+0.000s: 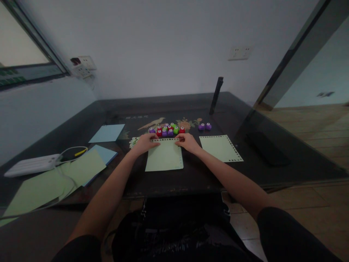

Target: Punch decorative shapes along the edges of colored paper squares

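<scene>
A pale green sheet of paper (164,158) lies in front of me, with punched holes along its top and right edges. My left hand (146,143) pinches its upper left corner, the thumb resting on the paper. At the upper right corner my right hand (188,142) grips the same sheet between thumb and fingers. Just beyond the sheet stand several small craft punches (170,132) in red, purple and green, packed close together. Small pale paper cutouts (133,142) lie beside my left hand. The fingertips partly hide the sheet's top corners.
Right of the hands lies another punched sheet (220,148), with two purple punches (205,126) behind it. A black phone-like slab (267,148) and an upright black stick (216,95) are farther right. Leftward are a blue sheet (107,133), stacked green sheets (87,167) and a white power strip (32,165).
</scene>
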`<action>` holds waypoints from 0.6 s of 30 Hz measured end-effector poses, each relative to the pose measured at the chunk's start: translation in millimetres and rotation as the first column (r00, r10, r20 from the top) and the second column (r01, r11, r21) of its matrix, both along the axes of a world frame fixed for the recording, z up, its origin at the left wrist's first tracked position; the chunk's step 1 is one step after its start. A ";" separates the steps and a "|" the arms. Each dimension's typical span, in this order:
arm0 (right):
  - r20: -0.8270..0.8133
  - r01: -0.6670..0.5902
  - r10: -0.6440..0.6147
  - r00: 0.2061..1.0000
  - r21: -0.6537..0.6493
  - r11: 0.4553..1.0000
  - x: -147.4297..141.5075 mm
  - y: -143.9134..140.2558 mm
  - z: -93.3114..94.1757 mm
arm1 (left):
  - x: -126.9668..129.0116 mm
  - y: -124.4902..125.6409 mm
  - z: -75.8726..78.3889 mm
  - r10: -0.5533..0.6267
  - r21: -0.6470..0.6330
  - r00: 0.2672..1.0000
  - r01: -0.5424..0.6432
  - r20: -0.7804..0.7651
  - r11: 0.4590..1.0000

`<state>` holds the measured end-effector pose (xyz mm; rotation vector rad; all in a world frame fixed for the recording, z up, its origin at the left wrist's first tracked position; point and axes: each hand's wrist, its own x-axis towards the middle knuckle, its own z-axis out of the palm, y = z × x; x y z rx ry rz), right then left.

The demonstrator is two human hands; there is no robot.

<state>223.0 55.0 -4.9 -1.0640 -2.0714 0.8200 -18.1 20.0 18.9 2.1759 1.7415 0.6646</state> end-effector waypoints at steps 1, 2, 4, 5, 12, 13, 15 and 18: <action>-0.023 -0.005 0.005 1.000 -0.024 1.000 0.2 0.8 -0.2 | -2.1 1.1 1.3 0.014 0.002 1.000 -0.014 0.013 1.000; -0.051 -0.013 0.011 0.999 -0.051 0.999 0.5 1.6 -0.3 | -3.9 2.0 2.8 0.023 0.005 0.999 -0.023 0.026 1.000; -0.110 -0.045 0.033 0.993 -0.114 0.992 1.5 2.7 0.1 | -6.5 2.5 6.6 0.033 0.010 0.997 -0.034 0.072 0.999; -0.138 -0.070 0.050 0.989 -0.148 0.987 2.1 2.9 0.7 | -7.3 2.3 8.6 0.041 0.015 0.994 -0.043 0.105 0.999; -0.278 -0.164 0.058 0.959 -0.374 0.913 4.0 -4.0 12.5 | -6.2 -0.8 12.0 0.212 -0.057 0.892 -0.206 0.399 0.977; -0.287 -0.157 0.047 0.957 -0.375 0.913 3.9 -4.8 14.3 | -5.2 -0.6 10.8 0.229 -0.064 0.866 -0.224 0.444 0.972; -0.316 -0.140 0.020 0.949 -0.363 0.921 4.0 -5.0 17.1 | -2.8 0.0 8.2 0.232 -0.070 0.804 -0.232 0.548 0.970; -0.382 -0.104 -0.035 0.924 -0.338 0.935 5.6 -1.8 19.6 | 1.1 -0.2 5.0 0.149 -0.098 0.690 -0.113 0.708 0.989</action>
